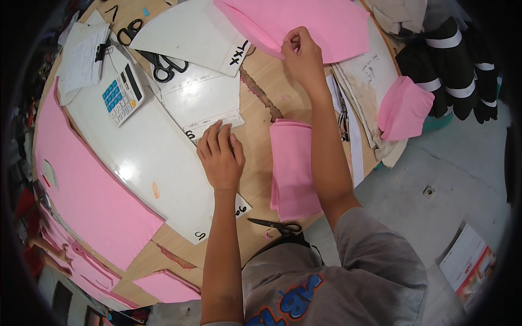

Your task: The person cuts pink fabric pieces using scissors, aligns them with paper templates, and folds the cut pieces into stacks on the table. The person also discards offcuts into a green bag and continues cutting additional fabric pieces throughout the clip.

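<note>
My right hand (303, 54) reaches to the far side of the table, thumb and fingers pinched together at the near edge of a large pink fabric piece (331, 27). Palm down, my left hand (223, 160) rests with its fingers apart at the edge of a long white pattern board (147, 163). Its fingertips touch a smaller white pattern sheet (204, 100) with handwriting. Between my forearms lies a folded stack of pink fabric (293, 168). Black scissors (277, 225) sit by the table edge close to my body.
Beyond my left hand are a curved white pattern board (190, 32), black-handled scissors (163, 68), a calculator (122, 95) and clipped papers (84, 57). More pink fabric (89, 187) covers the left side, where another person's hands (57, 252) show. Black bundles (454, 70) stand at right.
</note>
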The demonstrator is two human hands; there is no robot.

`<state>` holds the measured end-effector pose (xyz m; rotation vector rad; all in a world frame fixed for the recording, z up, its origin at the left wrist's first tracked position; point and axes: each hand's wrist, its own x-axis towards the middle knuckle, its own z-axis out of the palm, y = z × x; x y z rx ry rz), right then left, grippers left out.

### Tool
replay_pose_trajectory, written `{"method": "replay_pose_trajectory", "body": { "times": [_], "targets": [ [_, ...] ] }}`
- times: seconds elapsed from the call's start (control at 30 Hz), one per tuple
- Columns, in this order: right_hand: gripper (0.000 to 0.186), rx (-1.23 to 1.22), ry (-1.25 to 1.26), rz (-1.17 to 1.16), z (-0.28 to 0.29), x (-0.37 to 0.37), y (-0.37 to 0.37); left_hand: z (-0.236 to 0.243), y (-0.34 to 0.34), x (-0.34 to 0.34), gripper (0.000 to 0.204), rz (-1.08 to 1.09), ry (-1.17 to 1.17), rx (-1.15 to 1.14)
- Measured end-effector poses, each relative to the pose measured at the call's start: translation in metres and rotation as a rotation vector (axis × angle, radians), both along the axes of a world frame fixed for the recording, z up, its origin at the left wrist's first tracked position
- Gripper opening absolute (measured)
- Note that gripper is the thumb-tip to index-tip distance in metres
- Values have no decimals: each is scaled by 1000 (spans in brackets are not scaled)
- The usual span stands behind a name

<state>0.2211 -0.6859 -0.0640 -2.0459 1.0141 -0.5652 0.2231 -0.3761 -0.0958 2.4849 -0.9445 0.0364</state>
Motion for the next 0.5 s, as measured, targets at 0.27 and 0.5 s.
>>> {"method": "replay_pose_trajectory", "body": {
  "times": [0.27,0.5],
  "targets": [
    [14,-128,20,156,-5,-4,-1,-2,-3,2,28,7,-13,-11],
    [15,-255,39,197,4,-5,8,0,-5,2,27,9,-10,-27]
  ]
}}
